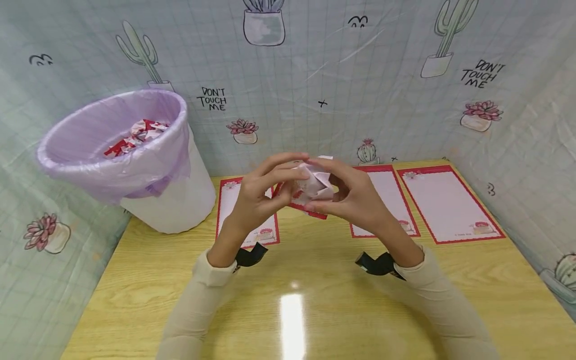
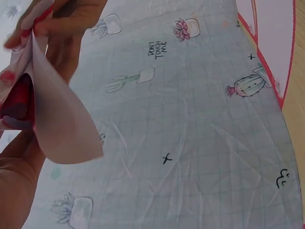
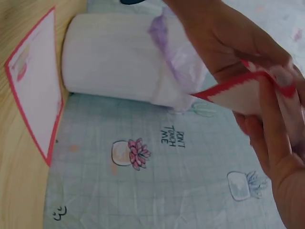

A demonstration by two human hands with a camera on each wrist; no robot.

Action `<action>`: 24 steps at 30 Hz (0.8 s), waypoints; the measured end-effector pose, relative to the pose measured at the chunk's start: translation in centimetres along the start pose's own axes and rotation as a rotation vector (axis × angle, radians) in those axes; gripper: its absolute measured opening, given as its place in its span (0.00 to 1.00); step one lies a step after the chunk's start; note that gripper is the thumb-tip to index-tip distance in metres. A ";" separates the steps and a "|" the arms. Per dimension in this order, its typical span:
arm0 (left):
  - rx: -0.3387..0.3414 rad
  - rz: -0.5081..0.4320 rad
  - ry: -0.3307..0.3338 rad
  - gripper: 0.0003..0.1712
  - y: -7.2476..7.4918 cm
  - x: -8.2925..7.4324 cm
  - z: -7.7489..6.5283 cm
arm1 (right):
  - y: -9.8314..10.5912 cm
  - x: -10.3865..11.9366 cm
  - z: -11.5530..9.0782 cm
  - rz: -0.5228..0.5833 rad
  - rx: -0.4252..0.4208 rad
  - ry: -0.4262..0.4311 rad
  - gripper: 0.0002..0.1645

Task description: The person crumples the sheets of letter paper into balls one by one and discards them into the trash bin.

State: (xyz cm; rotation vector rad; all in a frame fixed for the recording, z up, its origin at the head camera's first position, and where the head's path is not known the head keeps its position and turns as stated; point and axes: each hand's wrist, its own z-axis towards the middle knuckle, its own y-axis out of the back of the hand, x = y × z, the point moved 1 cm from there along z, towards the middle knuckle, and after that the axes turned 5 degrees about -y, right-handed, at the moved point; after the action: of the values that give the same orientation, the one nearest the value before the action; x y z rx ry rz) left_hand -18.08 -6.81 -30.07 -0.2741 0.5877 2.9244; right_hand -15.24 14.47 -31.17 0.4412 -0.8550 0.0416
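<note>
Between both hands, above the table, is a crumpled sheet of paper [image 1: 310, 182], white with a red border. My left hand [image 1: 261, 192] pinches its left side with bent fingers and thumb. On the opposite side, my right hand [image 1: 357, 200] grips it the same way. In the left wrist view a loose flap of the paper [image 2: 64, 119] sticks out, with a dark red fold beside it. The right wrist view shows a red-edged corner of the paper [image 3: 233, 93] poking out between the hands. Fingers cover much of the sheet.
Flat red-bordered sheets lie on the wooden table [image 1: 333, 300]: one at left [image 1: 247, 222], two at right [image 1: 387, 190] [image 1: 450, 205]. A white bin [image 1: 180, 200] with a purple liner stands back left, crumpled red-and-white papers [image 1: 139, 135] inside. A patterned curtain [image 1: 288, 90] hangs behind.
</note>
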 end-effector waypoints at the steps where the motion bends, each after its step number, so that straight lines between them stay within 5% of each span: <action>1: -0.021 -0.007 -0.002 0.13 0.0 0.1 0.0 | 0.1 0.1 0.0 0.055 0.043 -0.022 0.53; 5: -0.044 -0.028 -0.048 0.10 0.0 0.1 -0.1 | 0.5 0.1 0.2 0.222 0.143 -0.086 0.65; 8: -0.039 -0.019 -0.087 0.15 0.0 -0.1 -0.1 | 0.7 -0.2 0.2 0.095 0.082 0.005 0.63; 12: -0.069 -0.006 -0.091 0.18 -0.2 -0.2 -0.2 | 0.8 -0.7 0.5 -0.182 -0.075 0.204 0.48; 16: -0.086 0.041 -0.059 0.20 -0.6 -0.1 -0.3 | 0.9 -1.0 0.8 -0.287 -0.162 0.375 0.35; 20: -0.020 0.179 -0.052 0.23 -0.9 -0.2 -0.2 | 1.1 -1.2 0.7 -0.306 -0.230 0.409 0.30; 24: 0.135 0.435 -0.085 0.32 -0.8 -0.7 -0.1 | 1.4 -1.4 0.3 -0.330 -0.276 0.354 0.29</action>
State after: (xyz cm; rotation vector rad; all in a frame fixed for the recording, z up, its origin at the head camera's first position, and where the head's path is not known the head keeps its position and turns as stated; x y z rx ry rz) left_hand -17.21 -6.21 -30.26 -0.0035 0.9298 3.2610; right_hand -16.66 15.82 -31.54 0.2982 -0.4235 -0.2922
